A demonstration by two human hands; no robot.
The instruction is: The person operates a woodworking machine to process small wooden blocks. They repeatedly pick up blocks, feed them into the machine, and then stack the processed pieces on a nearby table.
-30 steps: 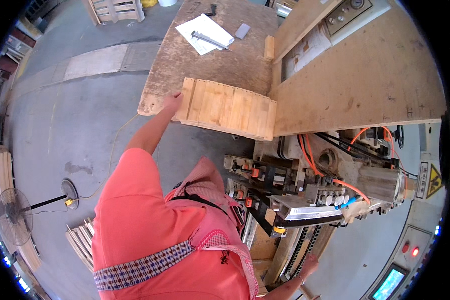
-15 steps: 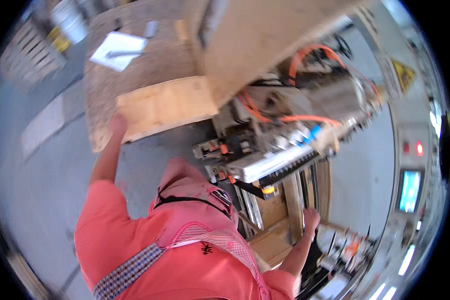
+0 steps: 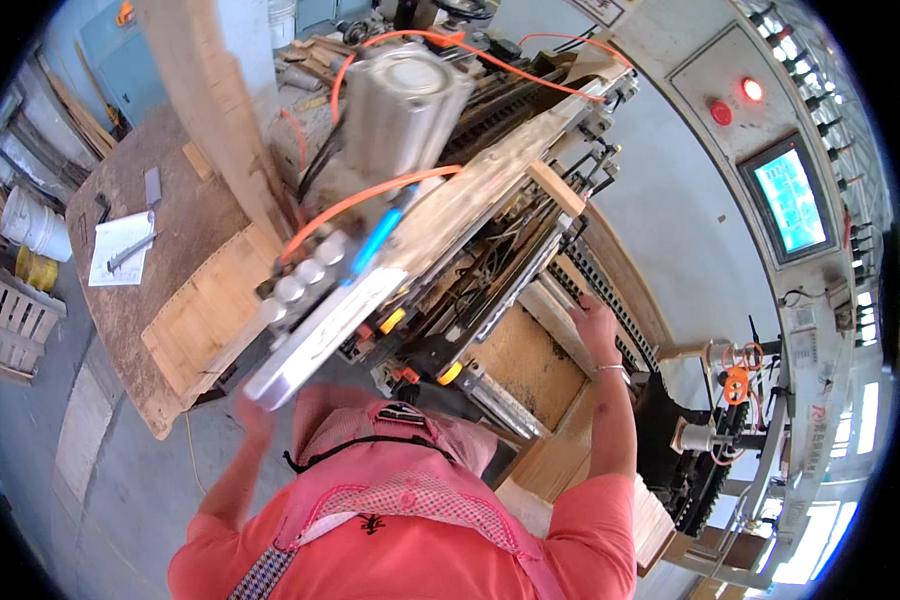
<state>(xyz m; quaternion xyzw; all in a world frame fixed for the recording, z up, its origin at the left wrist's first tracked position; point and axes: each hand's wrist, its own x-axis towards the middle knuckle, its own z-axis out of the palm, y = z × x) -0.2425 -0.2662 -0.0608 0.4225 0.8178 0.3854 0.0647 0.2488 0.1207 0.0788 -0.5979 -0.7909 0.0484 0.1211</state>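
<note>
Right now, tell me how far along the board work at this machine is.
Done: a slatted wooden panel already lies on the worktable. In hand: the right hand presses on a wooden board inside the machine; the left hand reaches up under the machine head, its grip hidden. Left: that board isn't out with the panel yet.

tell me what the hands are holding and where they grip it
The right hand lies on the edge of a wooden board inside the machine. The left hand is blurred under it; its hold cannot be told.
</note>
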